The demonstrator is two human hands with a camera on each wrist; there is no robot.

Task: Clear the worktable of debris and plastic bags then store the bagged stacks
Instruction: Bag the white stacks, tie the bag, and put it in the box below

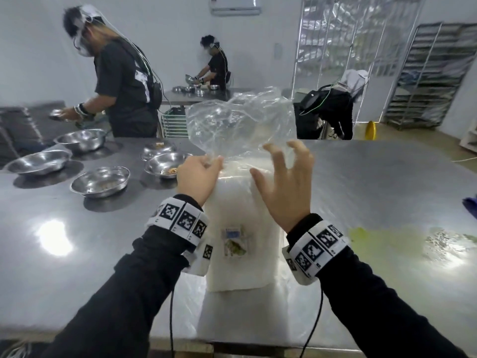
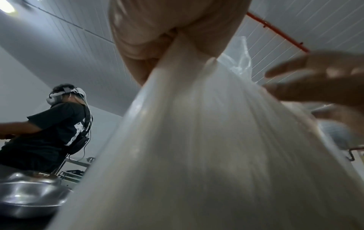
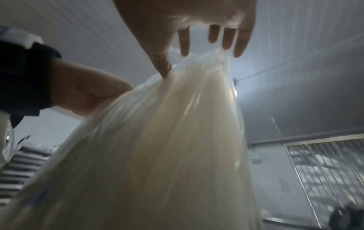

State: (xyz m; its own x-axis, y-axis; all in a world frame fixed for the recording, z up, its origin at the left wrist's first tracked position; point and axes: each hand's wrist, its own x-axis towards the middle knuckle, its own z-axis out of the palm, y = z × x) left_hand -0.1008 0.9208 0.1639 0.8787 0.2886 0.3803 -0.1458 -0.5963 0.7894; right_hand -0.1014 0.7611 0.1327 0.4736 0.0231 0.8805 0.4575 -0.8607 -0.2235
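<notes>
A tall white bagged stack (image 1: pixel 240 202) stands upright on the steel worktable (image 1: pixel 374 182), just in front of me. Its clear plastic bag top (image 1: pixel 237 120) billows loose above it. My left hand (image 1: pixel 206 164) grips the gathered neck of the bag at the stack's upper left corner; in the left wrist view the fingers (image 2: pixel 157 31) bunch the plastic (image 2: pixel 197 155). My right hand (image 1: pixel 277 164) hovers at the upper right of the stack with its fingers spread and slightly bent. In the right wrist view its thumb tip (image 3: pixel 165 68) touches the bag (image 3: pixel 167 140) and holds nothing.
Several steel bowls (image 1: pixel 100 182) sit on the table's left half, one (image 1: pixel 165 165) close to my left hand. A yellow-green smear (image 1: pixel 361 235) marks the table at right, and a blue item (image 1: pixel 471 205) shows at the right edge. A person (image 1: pixel 121 81) works at the far left.
</notes>
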